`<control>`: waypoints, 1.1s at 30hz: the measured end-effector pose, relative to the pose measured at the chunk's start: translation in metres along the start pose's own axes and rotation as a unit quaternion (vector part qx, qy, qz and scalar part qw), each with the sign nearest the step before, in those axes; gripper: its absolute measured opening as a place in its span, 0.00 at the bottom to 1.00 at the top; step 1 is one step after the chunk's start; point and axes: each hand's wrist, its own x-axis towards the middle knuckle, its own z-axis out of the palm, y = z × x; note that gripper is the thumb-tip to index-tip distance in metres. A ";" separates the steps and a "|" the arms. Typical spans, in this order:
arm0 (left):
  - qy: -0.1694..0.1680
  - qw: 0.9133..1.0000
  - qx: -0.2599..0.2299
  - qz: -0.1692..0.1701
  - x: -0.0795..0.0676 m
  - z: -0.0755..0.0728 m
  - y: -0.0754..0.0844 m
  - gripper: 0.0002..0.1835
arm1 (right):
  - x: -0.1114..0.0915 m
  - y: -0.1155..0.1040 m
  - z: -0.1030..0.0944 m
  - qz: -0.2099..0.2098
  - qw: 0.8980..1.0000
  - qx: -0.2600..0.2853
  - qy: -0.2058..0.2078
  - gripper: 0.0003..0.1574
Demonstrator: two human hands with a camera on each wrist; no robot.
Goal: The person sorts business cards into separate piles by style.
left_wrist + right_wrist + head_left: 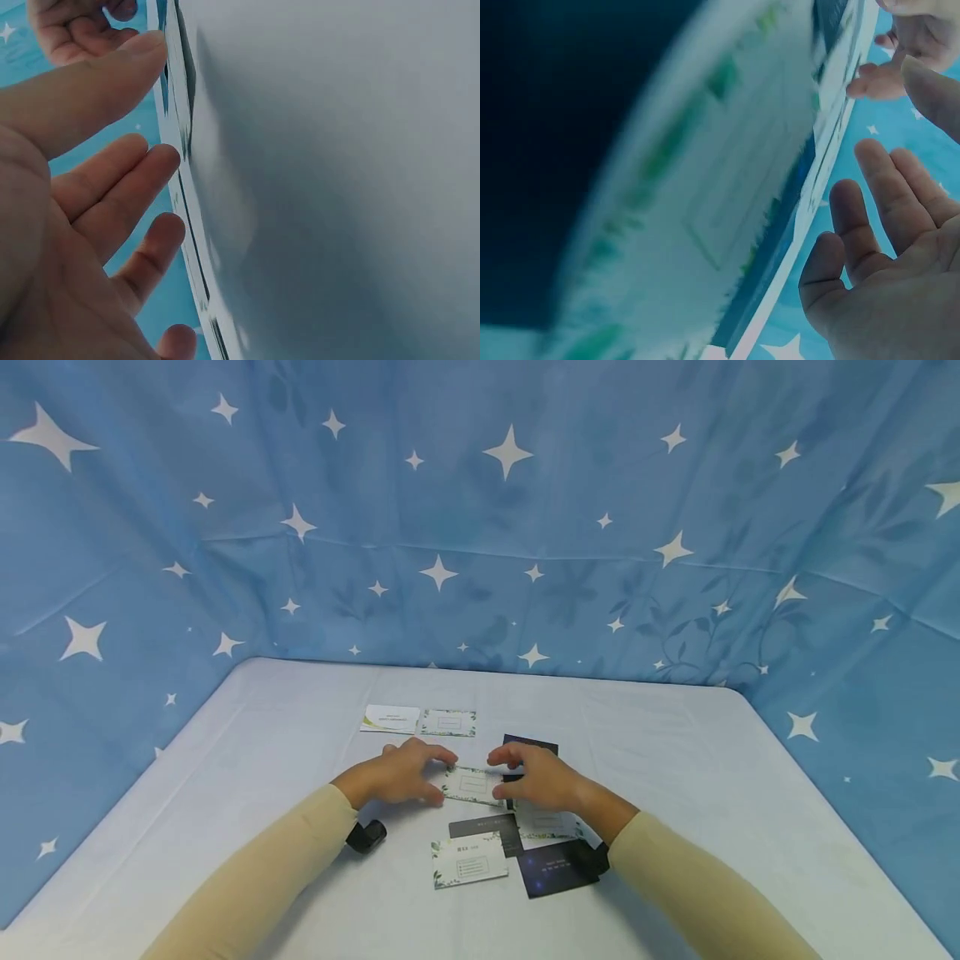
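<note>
A white card with a green leaf border (471,783) lies between the two hands in the head view. On its left side is my left hand (405,772), thumb and fingers spread apart, fingertips close to the card's edge. My right hand (542,778) is at the card's right end, its thumb and fingers likewise parted. Both palms show in the wrist views, with the left hand's fingers (127,195) extended and the right hand's fingers (892,195) loosely bent. Neither hand grips anything. Another leaf-bordered card (727,172) fills much of the right wrist view, blurred at its near edge.
Farther back lie a white card with a yellow-green curve (390,719) and a leafy card (448,722), side by side. Nearer are a leafy white card (471,862), a grey card (480,827) and a dark blue card (555,870). A dark card (531,743) lies behind the right hand.
</note>
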 end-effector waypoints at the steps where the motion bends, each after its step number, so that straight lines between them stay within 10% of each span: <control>1: 0.001 1.000 -0.002 0.003 0.000 0.001 0.001 0.32 | -0.002 0.001 0.001 -0.002 1.000 -0.006 -0.005 0.29; 33: 0.037 0.998 0.049 -0.019 0.003 0.004 0.010 0.27 | 0.010 -0.011 0.008 -0.014 0.993 -0.093 -0.066 0.31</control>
